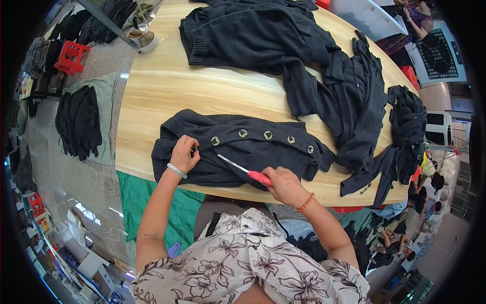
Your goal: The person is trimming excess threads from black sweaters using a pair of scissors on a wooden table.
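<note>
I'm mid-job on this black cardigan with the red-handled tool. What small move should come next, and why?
Probably slide the tool's tip leftward to the spot the left hand pinches. The right hand holds the red-handled tool with its blade lying over the cardigan, pointed at that hand but stopping short of it. The left hand pins the fabric at the left end of the row of buttons.

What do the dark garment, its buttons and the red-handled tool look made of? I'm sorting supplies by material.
The dark garment looks like knitted yarn: ribbed hems, soft matte folds. Its buttons look like dull metal or metal-look plastic, grey with a slight sheen. The red-handled tool in the right hand has a pale, probably metal blade and a glossy, probably plastic grip.
</note>
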`<control>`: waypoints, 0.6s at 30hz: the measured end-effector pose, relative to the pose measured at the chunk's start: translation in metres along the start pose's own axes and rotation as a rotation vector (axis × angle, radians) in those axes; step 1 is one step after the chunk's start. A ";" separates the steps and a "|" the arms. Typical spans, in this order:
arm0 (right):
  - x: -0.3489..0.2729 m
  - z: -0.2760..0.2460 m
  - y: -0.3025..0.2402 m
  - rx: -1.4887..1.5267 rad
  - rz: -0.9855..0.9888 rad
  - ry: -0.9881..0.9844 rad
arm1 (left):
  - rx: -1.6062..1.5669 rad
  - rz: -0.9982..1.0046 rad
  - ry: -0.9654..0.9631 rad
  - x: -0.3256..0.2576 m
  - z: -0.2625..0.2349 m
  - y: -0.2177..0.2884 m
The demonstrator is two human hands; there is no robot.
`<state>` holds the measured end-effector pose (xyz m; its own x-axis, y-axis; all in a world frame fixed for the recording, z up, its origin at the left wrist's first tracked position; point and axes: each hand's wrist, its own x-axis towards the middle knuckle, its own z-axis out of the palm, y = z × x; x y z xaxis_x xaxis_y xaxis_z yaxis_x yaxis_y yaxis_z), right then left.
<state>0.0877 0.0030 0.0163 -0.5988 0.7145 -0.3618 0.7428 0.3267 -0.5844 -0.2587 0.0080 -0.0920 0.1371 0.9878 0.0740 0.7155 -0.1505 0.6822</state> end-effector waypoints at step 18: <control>0.007 -0.012 -0.012 0.052 0.199 0.011 | -0.228 -0.082 -0.045 0.032 0.028 0.051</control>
<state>0.0782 0.0119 0.0290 -0.4384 0.7682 -0.4665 0.8294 0.1459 -0.5392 -0.1985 0.0312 -0.0750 0.1188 0.9928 -0.0171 0.5533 -0.0519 0.8314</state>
